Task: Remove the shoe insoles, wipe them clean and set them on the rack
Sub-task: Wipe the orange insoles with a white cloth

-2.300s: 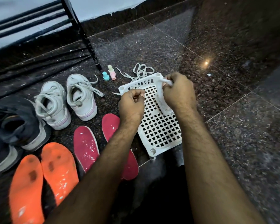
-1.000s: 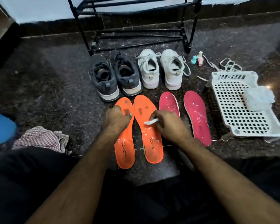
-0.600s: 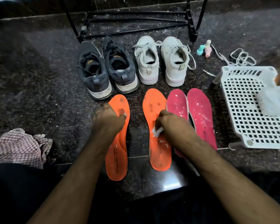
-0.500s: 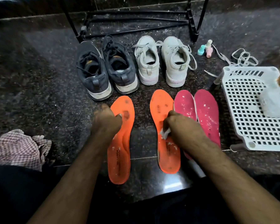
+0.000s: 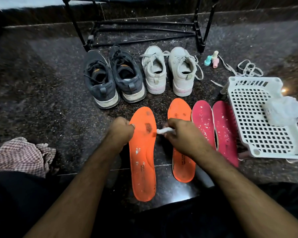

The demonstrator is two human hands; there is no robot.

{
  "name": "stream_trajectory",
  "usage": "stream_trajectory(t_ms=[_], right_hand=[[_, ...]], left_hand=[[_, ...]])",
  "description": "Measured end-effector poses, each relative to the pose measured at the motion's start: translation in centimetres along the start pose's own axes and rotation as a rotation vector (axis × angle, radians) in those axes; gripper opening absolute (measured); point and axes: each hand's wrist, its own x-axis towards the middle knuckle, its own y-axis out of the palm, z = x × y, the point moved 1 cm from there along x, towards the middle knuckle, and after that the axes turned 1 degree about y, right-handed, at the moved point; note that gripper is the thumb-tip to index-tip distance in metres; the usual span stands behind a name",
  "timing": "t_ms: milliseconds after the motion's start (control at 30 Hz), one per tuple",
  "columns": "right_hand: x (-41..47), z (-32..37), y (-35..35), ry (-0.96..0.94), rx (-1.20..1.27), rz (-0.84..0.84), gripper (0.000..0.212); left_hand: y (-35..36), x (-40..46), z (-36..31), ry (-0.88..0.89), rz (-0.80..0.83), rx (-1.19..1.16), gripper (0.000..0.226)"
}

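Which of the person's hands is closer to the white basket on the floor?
The right hand. It holds a white wipe between the two orange insoles, with only the pink insoles between it and the white basket. The left hand sits farther away, at the left orange insole's outer edge.

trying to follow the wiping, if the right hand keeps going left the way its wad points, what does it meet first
Probably the dark stain on the left orange insole: the right hand holds its white wad right at that insole's edge. Further left waits the left hand.
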Motion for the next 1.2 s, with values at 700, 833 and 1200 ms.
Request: stream_trajectory(t_ms=[700,833,1200], right_hand=[[0.4,1.0,0.6,0.129,0.929,0.004,0.008],[0.3,1.0,0.5,0.131,0.934,0.043,0.007],[0.6,0.1,-2.7,-0.095,0.376,-0.406,0.013]], left_hand=[[0.8,-4.8,-4.5,-0.133,0.471,-0.974,0.053],[0.8,-4.7,-4.4,-0.143,0.566,-1.124,0.070],[1.3,-3.7,-4.2,-0.171,0.652,-1.282,0.103]])
